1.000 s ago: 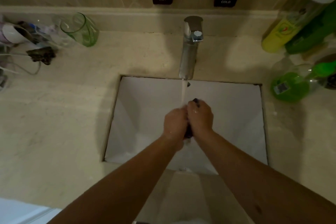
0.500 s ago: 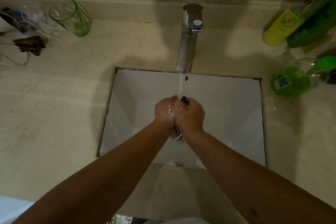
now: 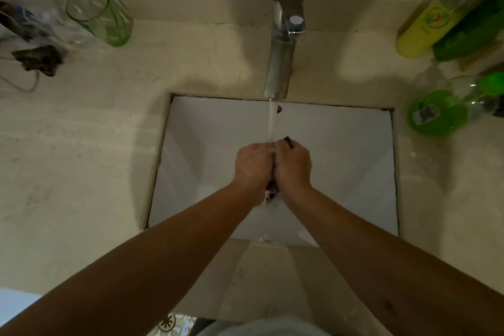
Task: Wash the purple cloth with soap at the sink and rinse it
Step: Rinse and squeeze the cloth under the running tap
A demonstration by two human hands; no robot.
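Both hands are clenched together over the middle of the basin, the left hand [image 3: 255, 165] and the right hand [image 3: 293, 165] pressed knuckle to knuckle around the dark purple cloth [image 3: 272, 191]. Only scraps of the cloth show: a wet tuft hanging out below the heels of the palms on the near side, and a dark nub poking out past the right hand's fingers on the far side. So the bundle seems to run near to far between the palms, in line with the forearms, and neither hand is clearly nearer to it.

Falling from the far side, the thin stream of water [image 3: 272, 123] lands just at the far end of the paired fists. To judge by this, rinsing or rubbing under the flow is in hand.

Around the hands the white rectangular sink basin [image 3: 354, 172] leaves open room on both sides and behind. Beyond stands the upright chrome tap [image 3: 283, 46], well apart from the hands, on the beige stone counter [image 3: 81, 158].
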